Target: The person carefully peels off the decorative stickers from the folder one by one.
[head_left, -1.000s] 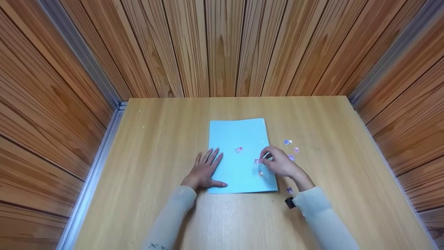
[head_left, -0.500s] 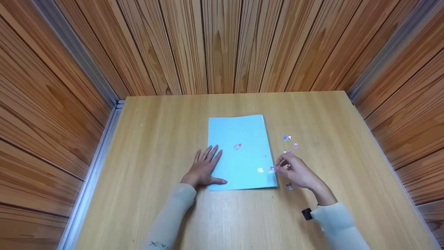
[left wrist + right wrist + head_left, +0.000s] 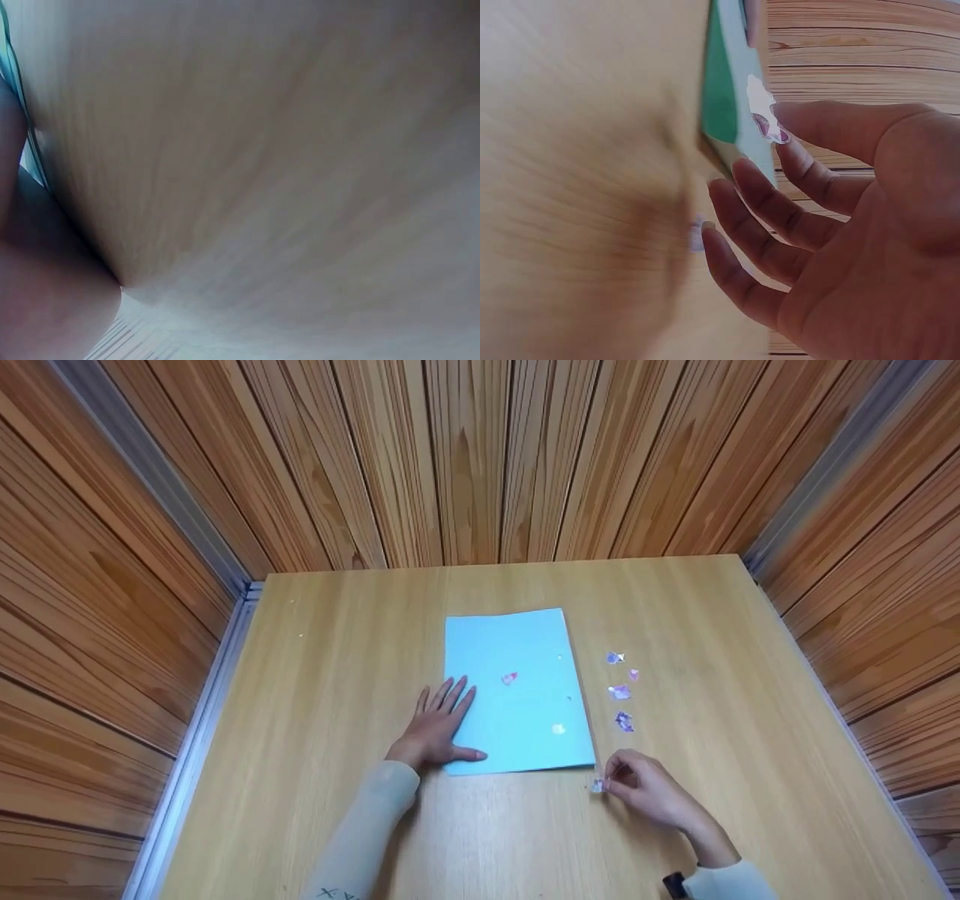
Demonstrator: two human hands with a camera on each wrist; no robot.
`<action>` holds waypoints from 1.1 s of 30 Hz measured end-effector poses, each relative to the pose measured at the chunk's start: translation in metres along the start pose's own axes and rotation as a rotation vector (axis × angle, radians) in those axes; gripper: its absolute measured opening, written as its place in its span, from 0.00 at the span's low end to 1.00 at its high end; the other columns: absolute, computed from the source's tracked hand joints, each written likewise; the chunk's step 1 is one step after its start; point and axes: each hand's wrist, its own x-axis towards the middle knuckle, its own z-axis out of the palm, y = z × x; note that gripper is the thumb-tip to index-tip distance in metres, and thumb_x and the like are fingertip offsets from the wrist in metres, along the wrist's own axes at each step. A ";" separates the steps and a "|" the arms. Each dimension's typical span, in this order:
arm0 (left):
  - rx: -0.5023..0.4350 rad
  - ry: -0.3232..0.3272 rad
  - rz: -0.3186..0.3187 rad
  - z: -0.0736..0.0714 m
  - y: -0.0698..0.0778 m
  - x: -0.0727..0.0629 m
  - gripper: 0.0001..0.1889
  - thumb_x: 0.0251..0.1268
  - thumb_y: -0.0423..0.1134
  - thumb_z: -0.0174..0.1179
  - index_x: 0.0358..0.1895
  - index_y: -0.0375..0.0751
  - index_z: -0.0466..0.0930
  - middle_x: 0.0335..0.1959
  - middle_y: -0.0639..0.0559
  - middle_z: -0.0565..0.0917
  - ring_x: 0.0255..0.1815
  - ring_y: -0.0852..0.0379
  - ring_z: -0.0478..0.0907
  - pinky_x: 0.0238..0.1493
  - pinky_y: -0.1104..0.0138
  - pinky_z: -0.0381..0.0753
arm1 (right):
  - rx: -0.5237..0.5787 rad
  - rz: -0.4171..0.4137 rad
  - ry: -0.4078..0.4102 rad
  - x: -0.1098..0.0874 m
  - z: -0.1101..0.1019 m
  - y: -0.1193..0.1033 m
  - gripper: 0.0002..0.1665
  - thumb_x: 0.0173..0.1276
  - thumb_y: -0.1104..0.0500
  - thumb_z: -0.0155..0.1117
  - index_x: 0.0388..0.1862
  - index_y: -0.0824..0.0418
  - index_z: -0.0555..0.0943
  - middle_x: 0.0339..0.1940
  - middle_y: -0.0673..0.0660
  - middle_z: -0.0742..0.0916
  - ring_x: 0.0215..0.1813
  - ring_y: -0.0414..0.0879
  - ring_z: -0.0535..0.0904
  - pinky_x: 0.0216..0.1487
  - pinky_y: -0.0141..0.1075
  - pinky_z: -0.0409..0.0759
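Observation:
A flat light blue rectangle (image 3: 510, 649), a folder or booklet, lies on the table. Across its lower left edge rests my left hand (image 3: 431, 735), fingers spread and straight. My right hand (image 3: 649, 791) pinches a small shiny sticker (image 3: 598, 785) between thumb and index finger, just off the lower right corner. In the right wrist view, that pinched sticker (image 3: 766, 112) looks glossy white with purple-pink, and the other fingers curve loosely. A pink heart-like sticker (image 3: 510, 679) and a pale one (image 3: 558, 729) lie on the blue surface. The left wrist view is mostly blurred tabletop.
Several small purple and pink stickers lie in a column right of the blue rectangle, among them a purple sticker (image 3: 624, 721) and a bluish one (image 3: 615, 658). Wood-plank walls (image 3: 472, 465) enclose the wooden table (image 3: 337, 660) at the back and sides.
My right hand has moved with the pinched sticker from over the blue surface, rightward and down past its lower right corner. The left hand stays in place.

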 end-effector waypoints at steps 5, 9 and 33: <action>0.007 0.009 -0.001 0.000 0.000 -0.002 0.61 0.54 0.77 0.62 0.85 0.51 0.43 0.86 0.48 0.41 0.85 0.42 0.35 0.79 0.36 0.34 | 0.039 -0.006 0.008 -0.010 0.013 0.010 0.05 0.70 0.64 0.67 0.39 0.62 0.79 0.37 0.52 0.82 0.40 0.42 0.78 0.41 0.30 0.78; 0.014 0.009 -0.006 -0.001 0.001 -0.003 0.61 0.55 0.77 0.61 0.85 0.51 0.43 0.86 0.48 0.41 0.85 0.43 0.35 0.79 0.37 0.34 | 0.040 0.015 0.026 -0.012 0.017 0.012 0.06 0.69 0.66 0.68 0.39 0.62 0.78 0.37 0.52 0.82 0.39 0.41 0.78 0.39 0.30 0.79; -0.013 -0.015 -0.011 0.001 -0.001 0.000 0.62 0.55 0.76 0.62 0.85 0.50 0.42 0.86 0.49 0.39 0.85 0.44 0.32 0.79 0.38 0.30 | -0.229 0.214 0.196 -0.004 0.037 0.002 0.12 0.64 0.64 0.75 0.36 0.56 0.78 0.35 0.48 0.77 0.38 0.42 0.74 0.37 0.34 0.73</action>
